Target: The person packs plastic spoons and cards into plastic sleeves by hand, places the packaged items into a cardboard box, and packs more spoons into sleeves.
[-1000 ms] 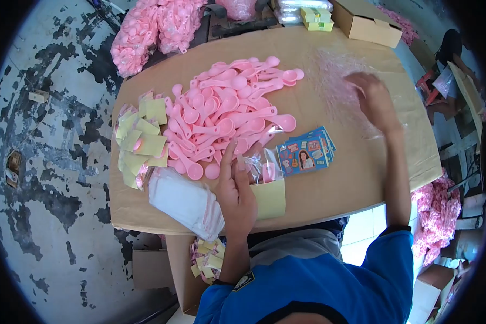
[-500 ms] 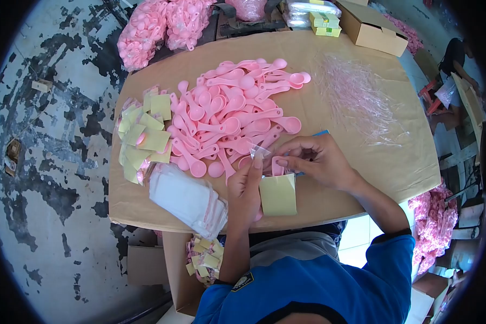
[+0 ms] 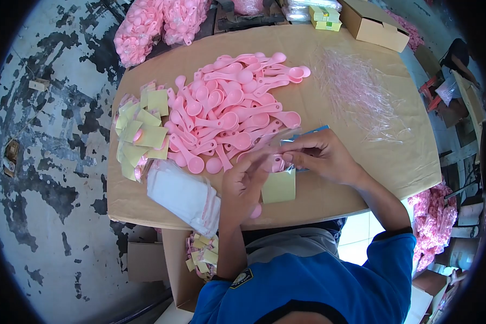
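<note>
Blue card [image 3: 315, 130] apparently beneath right hand [image 3: 330, 159]

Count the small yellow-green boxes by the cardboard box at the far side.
2, stacked just beyond the table's far edge: the upper box and the lower box. More may be hidden behind.

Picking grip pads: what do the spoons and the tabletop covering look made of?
Pink spoons: probably molded plastic, satin finish; uniform color, smooth rounded bowls with soft highlights. Tabletop covering: likely brown kraft paper or thin card, matte; faint creases, no sharp reflections.
</note>
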`<control>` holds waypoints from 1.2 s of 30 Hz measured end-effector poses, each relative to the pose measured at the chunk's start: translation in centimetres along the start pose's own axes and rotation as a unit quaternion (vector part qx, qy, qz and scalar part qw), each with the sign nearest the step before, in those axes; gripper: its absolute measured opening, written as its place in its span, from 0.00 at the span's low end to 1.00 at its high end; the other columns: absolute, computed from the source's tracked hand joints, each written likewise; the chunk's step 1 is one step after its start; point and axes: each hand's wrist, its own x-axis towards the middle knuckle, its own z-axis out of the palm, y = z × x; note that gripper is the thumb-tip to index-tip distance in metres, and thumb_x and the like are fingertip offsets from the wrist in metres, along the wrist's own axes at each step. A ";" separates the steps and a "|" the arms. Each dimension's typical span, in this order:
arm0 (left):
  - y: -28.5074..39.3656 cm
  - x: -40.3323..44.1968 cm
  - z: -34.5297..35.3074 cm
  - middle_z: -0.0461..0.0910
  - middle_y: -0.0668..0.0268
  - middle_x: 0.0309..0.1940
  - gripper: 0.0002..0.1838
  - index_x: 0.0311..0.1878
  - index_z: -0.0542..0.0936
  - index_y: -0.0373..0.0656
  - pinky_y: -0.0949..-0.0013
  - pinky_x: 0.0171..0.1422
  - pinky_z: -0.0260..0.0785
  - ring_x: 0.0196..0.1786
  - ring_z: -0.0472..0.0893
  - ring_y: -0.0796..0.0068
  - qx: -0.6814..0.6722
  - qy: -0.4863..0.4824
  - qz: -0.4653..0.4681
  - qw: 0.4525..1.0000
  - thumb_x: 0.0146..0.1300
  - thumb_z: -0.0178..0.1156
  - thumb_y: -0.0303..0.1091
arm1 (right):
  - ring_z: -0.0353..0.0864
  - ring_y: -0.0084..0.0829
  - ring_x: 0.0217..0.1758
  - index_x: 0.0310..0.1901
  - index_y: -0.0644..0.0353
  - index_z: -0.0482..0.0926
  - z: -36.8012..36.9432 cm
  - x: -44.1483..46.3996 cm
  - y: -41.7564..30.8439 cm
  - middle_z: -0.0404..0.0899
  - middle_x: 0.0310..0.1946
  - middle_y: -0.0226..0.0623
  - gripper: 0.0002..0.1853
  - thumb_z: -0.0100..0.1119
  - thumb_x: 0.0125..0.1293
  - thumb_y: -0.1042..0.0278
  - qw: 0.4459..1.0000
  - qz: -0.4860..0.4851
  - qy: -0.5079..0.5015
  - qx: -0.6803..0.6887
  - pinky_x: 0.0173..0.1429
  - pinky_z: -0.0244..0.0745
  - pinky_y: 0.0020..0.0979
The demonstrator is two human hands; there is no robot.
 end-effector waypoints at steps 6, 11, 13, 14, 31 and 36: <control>-0.3 0.0 -1.6 0.79 0.62 0.44 0.15 0.55 0.75 0.34 0.77 0.52 0.68 0.46 0.78 0.80 0.011 -0.081 0.021 0.996 0.68 0.46 0.17 | 0.81 0.23 0.40 0.45 0.58 0.87 -0.9 -0.1 -0.2 0.86 0.37 0.33 0.15 0.61 0.58 0.84 0.992 -0.082 -0.010 -0.098 0.46 0.76 0.26; -1.4 0.0 -2.6 0.78 0.67 0.32 0.12 0.48 0.76 0.35 0.79 0.35 0.61 0.31 0.72 0.87 0.068 -0.097 0.021 0.993 0.67 0.45 0.17 | 0.78 0.35 0.36 0.40 0.52 0.89 -2.3 0.4 1.1 0.85 0.33 0.34 0.20 0.60 0.46 0.85 0.941 -0.265 -0.033 -0.210 0.46 0.74 0.33; -1.3 0.1 -2.5 0.76 0.68 0.28 0.12 0.47 0.76 0.36 0.78 0.31 0.56 0.27 0.68 0.89 0.082 -0.102 0.039 0.991 0.66 0.45 0.17 | 0.77 0.36 0.37 0.40 0.51 0.89 -2.5 0.3 1.0 0.85 0.33 0.33 0.21 0.61 0.45 0.84 0.933 -0.271 -0.036 -0.232 0.46 0.74 0.34; -1.4 0.1 -2.6 0.76 0.68 0.28 0.11 0.47 0.76 0.36 0.78 0.31 0.57 0.27 0.68 0.88 0.101 -0.106 0.054 0.988 0.65 0.46 0.17 | 0.77 0.36 0.37 0.40 0.51 0.89 -2.6 0.3 0.8 0.85 0.32 0.32 0.21 0.62 0.44 0.83 0.929 -0.275 -0.038 -0.244 0.46 0.74 0.34; 4.0 -3.6 -7.1 0.73 0.72 0.37 0.21 0.45 0.69 0.44 0.82 0.32 0.74 0.39 0.78 0.86 0.053 0.116 0.098 0.987 0.53 0.69 0.17 | 0.82 0.41 0.41 0.36 0.56 0.85 1.8 1.2 -2.6 0.83 0.36 0.38 0.12 0.58 0.50 0.80 0.912 -0.243 -0.056 -0.327 0.47 0.77 0.39; 11.4 0.2 -16.6 0.77 0.64 0.51 0.16 0.49 0.73 0.40 0.79 0.38 0.71 0.43 0.80 0.81 0.131 0.256 0.186 0.939 0.59 0.66 0.24 | 0.81 0.44 0.42 0.38 0.61 0.83 8.4 3.9 -2.2 0.82 0.35 0.42 0.09 0.60 0.61 0.66 0.873 -0.200 -0.130 -0.425 0.48 0.75 0.42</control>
